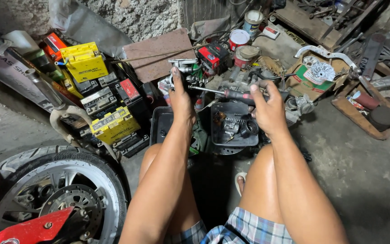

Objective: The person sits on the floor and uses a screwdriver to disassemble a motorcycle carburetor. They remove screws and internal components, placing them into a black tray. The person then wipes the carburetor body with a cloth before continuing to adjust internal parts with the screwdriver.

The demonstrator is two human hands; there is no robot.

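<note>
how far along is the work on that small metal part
Done: loose small parts already lie in the black plastic tray. In hand: the left hand grips the small metal engine part while the right hand drives the dark-handled screwdriver into it. Left: the part looks still assembled.

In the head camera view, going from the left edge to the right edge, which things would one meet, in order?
Motorcycle wheel → yellow battery → left hand holding a small metal part → right hand gripping a screwdriver → cardboard box → round dark disc on a wooden board.
</note>
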